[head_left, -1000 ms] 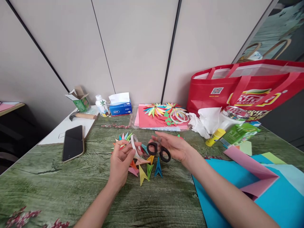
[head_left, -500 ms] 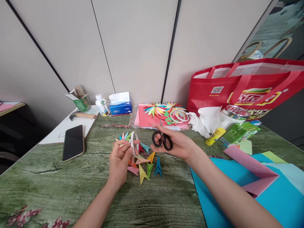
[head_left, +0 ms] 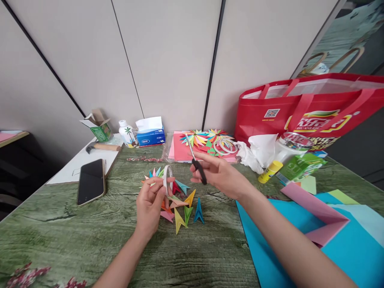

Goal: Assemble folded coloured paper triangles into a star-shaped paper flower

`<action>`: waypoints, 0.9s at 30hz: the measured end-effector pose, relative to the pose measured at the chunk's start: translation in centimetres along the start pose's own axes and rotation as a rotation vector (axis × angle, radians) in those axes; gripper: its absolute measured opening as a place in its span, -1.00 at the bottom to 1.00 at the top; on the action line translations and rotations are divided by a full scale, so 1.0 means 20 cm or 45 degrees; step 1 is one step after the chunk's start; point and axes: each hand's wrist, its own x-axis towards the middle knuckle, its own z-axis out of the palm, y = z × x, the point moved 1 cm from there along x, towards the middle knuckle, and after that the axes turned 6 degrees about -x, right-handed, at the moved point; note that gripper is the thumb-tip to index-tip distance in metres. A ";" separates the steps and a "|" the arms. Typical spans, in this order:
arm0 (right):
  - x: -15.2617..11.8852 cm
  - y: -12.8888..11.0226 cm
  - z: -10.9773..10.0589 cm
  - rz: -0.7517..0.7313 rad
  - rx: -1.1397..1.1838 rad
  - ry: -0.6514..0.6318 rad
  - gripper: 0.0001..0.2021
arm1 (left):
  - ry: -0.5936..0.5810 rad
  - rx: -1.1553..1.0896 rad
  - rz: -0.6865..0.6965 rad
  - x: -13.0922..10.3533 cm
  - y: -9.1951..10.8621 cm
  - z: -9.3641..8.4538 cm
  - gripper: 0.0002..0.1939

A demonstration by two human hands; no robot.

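Observation:
My left hand (head_left: 152, 202) is closed on a white roll of tape (head_left: 166, 180), held on edge above the table. In my right hand (head_left: 217, 174) is a pair of scissors (head_left: 200, 170) with black handles, its blades pointing up and away to the left. Below and between the hands lie several folded paper pieces, among them a yellow one (head_left: 179, 221), a green one (head_left: 188, 215) and a blue one (head_left: 198, 211). Behind the tape, partly hidden by my left hand, is a multicoloured paper star (head_left: 156, 173).
At the back, finished paper stars (head_left: 196, 138) and tape rolls (head_left: 225, 147) rest on red paper (head_left: 180, 150). A phone (head_left: 91, 182) and hammer (head_left: 103, 147) lie left. A glue stick (head_left: 270, 172), red bag (head_left: 264, 104) and blue paper sheets (head_left: 354, 256) are at right.
The scissors have turned in my right hand: their handle loops faced me before, and now the blades show, pointing up. My left hand keeps the tape in nearly the same place.

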 end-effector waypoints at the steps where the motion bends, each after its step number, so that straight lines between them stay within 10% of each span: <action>1: -0.01 0.01 0.01 -0.081 -0.284 0.024 -0.46 | 0.004 -0.002 0.003 0.00 0.00 0.00 -0.81; 8: -0.04 0.04 0.09 -0.325 -1.674 0.058 -0.47 | -0.003 0.060 0.043 -0.01 0.00 -0.01 -0.82; 27: -0.04 0.05 0.17 -0.411 -2.109 0.272 -0.74 | -0.034 0.198 0.009 -0.05 0.00 0.04 -0.86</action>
